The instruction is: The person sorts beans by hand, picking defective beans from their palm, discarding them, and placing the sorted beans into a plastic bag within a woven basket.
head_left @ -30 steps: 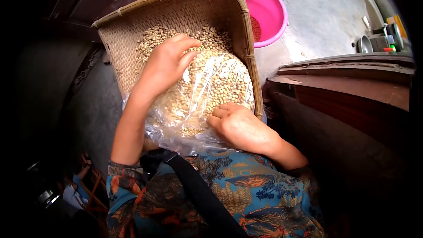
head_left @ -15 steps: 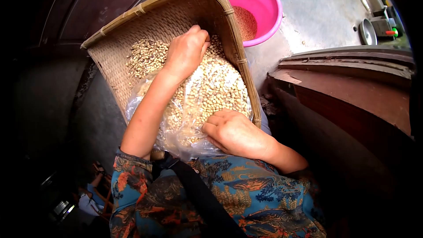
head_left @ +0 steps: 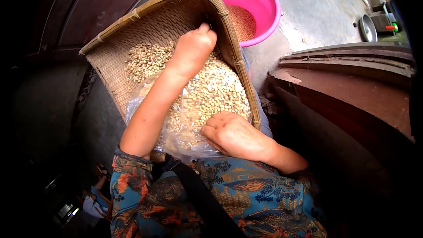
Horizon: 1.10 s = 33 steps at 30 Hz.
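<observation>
A woven basket (head_left: 105, 68) rests over my lap, with loose pale and dark beans (head_left: 147, 61) spread on its base. A clear plastic bag (head_left: 222, 88) full of pale beans lies in its near part. My left hand (head_left: 195, 48) is over the beans beside the basket's right wall, fingers curled together; what they hold, if anything, is hidden. My right hand (head_left: 235, 134) lies on the near right part of the bag with its fingers bent and closed, their tips against the plastic. Whether it pinches the plastic or beans cannot be made out.
Beyond the basket's right side stands a pink basin (head_left: 266, 6) with small reddish grains (head_left: 242, 22). A brown wooden ledge (head_left: 343, 83) runs along the right. A metal bowl (head_left: 368, 28) is at the far right. Part of another person (head_left: 96, 200) shows at the lower left.
My left hand has moved right and a little forward, towards the basket's right wall, and its fingers have closed. My right hand has shifted slightly down and left. The basin shows more of its grains.
</observation>
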### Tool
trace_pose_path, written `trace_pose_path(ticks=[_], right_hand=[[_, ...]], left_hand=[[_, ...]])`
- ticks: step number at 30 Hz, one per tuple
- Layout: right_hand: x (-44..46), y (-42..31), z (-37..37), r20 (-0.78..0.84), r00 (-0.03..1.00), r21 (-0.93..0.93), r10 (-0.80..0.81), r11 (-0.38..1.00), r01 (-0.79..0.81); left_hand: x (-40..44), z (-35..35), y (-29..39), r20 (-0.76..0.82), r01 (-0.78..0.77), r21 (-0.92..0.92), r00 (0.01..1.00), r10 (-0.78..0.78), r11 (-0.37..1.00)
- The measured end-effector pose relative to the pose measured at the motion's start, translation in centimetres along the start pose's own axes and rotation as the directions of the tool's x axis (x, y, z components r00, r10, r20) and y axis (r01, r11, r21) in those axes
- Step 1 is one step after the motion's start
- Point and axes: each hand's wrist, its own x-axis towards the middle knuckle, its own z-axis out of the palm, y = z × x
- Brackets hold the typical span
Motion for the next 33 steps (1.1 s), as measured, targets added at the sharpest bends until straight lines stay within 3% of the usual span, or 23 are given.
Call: trace_pose_path(ticks=[4, 8, 10, 12, 13, 18, 19, 20, 21, 22, 24, 26, 29, 31, 33], right_hand=[[0.2, -0.2, -0.2, 0.008, 1.000, -0.018, 0.005, 1.000, -0.005], [-0.2, 0.0, 0.2, -0.023, 1.000, -0.031, -0.017, 0.999, 0.016], [-0.3, 0.0, 0.1, -0.042, 0.999, -0.021, -0.028, 0.999, 0.027], [-0.4, 0.1, 0.2, -0.049, 0.998, -0.021, -0.033, 0.999, 0.032], [-0.3, 0.2, 0.2, -0.049, 0.998, -0.019, -0.040, 0.999, 0.039], [-0.2, 0.2, 0.3, -0.027, 0.999, -0.032, -0.042, 0.999, 0.041], [-0.2, 0.2, 0.4, -0.031, 0.999, -0.037, -0.044, 0.998, 0.043], [-0.2, 0.0, 0.4, -0.040, 0.998, -0.044, -0.039, 0.998, 0.038], [-0.1, -0.3, 0.5, -0.052, 0.998, -0.053, -0.035, 0.998, 0.032], [-0.2, -0.4, 0.5, -0.064, 0.998, -0.062, -0.030, 0.998, 0.026], [-0.3, -0.5, 0.6, -0.082, 0.996, -0.067, -0.038, 0.997, 0.032], [-0.5, -0.4, 0.6, -0.095, 0.995, -0.058, -0.034, 0.998, 0.028], [-0.2, -0.2, 0.4, -0.091, 0.996, 0.009, -0.001, 1.000, 0.002], [0.2, -0.4, -0.2, -0.110, 0.991, 0.117, 0.071, 0.991, -0.058], [0.6, -0.4, -1.0, -0.198, 0.972, 0.201, 0.123, 0.976, -0.083]], left_hand=[[0.3, 0.2, 0.3, 0.135, 0.007, 0.047, 0.991, -0.013, 0.999], [-0.6, -0.7, -1.9, -0.139, 0.040, -0.297, 0.987, -0.085, 0.954], [-1.7, -4.1, -1.6, 0.112, 0.390, -0.666, 0.895, -0.431, 0.636], [-2.8, -6.3, -1.7, 0.192, 0.367, -0.900, 0.819, -0.541, 0.235], [-3.0, -7.4, -1.7, 0.132, 0.264, -0.947, 0.839, -0.528, 0.182], [1.4, -11.9, 3.1, -0.114, 0.025, -0.935, 0.924, -0.365, 0.353], [2.8, -11.4, 3.3, -0.158, 0.000, -0.871, 0.947, -0.279, 0.491], [4.3, -11.0, 3.3, -0.188, -0.034, -0.787, 0.964, -0.186, 0.616], [5.1, -10.9, 3.7, -0.233, -0.032, -0.514, 0.967, -0.103, 0.857], [4.9, -9.9, 1.8, -0.473, -0.311, -0.241, 0.865, 0.168, 0.920], [4.0, -9.7, 1.7, -0.546, -0.185, -0.132, 0.834, 0.084, 0.974], [0.7, -10.6, 1.0, -0.319, -0.058, -0.555, 0.936, -0.148, 0.830], [-5.4, -11.3, -0.5, -0.121, 0.083, -0.495, 0.979, -0.163, 0.865], [-9.6, -12.3, -1.2, 0.179, 0.244, -0.551, 0.969, -0.172, 0.798], [-14.0, -12.5, -2.4, 0.309, 0.335, -0.641, 0.936, -0.167, 0.691]])
